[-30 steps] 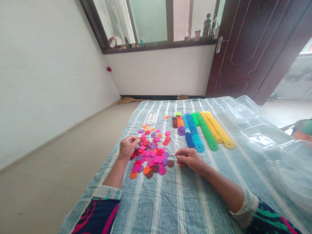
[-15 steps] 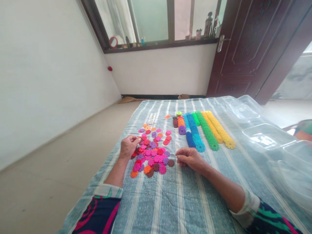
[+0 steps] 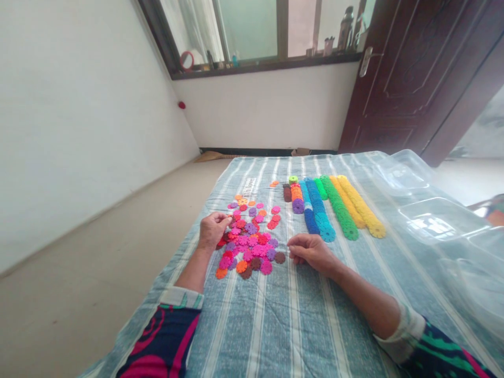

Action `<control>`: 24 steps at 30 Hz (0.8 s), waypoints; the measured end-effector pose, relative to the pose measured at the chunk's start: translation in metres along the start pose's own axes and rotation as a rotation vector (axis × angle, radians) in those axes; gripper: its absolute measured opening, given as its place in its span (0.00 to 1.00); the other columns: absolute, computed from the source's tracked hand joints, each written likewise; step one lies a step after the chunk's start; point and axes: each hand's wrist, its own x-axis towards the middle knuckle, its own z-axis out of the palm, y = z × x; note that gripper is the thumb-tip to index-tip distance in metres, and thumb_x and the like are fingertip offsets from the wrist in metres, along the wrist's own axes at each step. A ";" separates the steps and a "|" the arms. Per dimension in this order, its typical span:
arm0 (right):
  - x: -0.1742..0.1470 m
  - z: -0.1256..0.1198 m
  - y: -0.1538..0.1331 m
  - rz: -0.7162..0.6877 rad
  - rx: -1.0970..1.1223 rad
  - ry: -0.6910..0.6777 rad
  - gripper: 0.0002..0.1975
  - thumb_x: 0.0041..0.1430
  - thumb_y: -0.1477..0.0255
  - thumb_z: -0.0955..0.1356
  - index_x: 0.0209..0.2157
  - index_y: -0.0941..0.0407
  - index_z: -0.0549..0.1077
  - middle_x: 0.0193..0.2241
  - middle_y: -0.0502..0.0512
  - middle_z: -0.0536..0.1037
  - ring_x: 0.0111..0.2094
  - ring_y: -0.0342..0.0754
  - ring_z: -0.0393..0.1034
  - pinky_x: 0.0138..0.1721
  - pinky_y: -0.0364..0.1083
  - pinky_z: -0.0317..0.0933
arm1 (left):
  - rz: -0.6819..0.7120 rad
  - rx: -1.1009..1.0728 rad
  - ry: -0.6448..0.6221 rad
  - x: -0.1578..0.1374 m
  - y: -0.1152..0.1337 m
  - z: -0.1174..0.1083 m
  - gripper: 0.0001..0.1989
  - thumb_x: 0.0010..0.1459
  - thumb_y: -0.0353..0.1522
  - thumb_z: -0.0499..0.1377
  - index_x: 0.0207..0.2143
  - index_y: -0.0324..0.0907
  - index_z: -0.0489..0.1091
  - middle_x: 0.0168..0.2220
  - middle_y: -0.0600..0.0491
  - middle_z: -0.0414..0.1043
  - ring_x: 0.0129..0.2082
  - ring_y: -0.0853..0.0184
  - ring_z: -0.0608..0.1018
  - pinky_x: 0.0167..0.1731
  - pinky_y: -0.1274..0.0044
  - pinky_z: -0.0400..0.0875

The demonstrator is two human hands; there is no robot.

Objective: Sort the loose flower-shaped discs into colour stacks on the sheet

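Observation:
A loose pile of flower-edged plastic discs (image 3: pixel 252 241) in pink, red, purple, orange and brown lies on the striped cloth. My left hand (image 3: pixel 213 230) is at the pile's left edge, thumb and fingers pinched together; what is at the fingertips is too small to make out. To the right of the pile, my right hand (image 3: pixel 313 253) rests low over the cloth with its fingers curled closed, nothing visible in them. A single brown disc (image 3: pixel 280 257) lies just left of its fingertips. Beyond it are overlapping rows of discs sorted by colour, including a green row (image 3: pixel 339 207) and a blue row (image 3: pixel 318 207).
Yellow rows (image 3: pixel 362 210) lie farthest right among the discs. Clear plastic boxes (image 3: pixel 441 218) stand along the table's right side. The cloth-covered table (image 3: pixel 275 325) ends at the left above a tiled floor. A dark red door (image 3: pixel 409 79) stands behind.
The whole view has shifted slightly, so the table's contents appear a little higher and farther right. Both hands keep nearly the same places beside the pile.

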 end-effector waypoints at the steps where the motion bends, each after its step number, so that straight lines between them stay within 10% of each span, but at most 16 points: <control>1: 0.000 0.000 0.000 -0.003 0.002 -0.001 0.12 0.49 0.61 0.72 0.32 0.54 0.75 0.22 0.48 0.77 0.22 0.43 0.69 0.24 0.42 0.63 | 0.003 0.001 0.000 0.000 0.000 0.000 0.10 0.42 0.38 0.62 0.23 0.41 0.71 0.19 0.56 0.73 0.18 0.70 0.72 0.18 0.80 0.63; 24: -0.003 0.005 0.003 -0.093 -0.165 -0.024 0.07 0.51 0.65 0.68 0.31 0.54 0.75 0.18 0.46 0.71 0.20 0.43 0.65 0.25 0.42 0.58 | 0.066 -0.061 -0.217 -0.017 0.024 0.016 0.09 0.43 0.37 0.63 0.24 0.40 0.71 0.22 0.55 0.73 0.23 0.68 0.74 0.24 0.78 0.69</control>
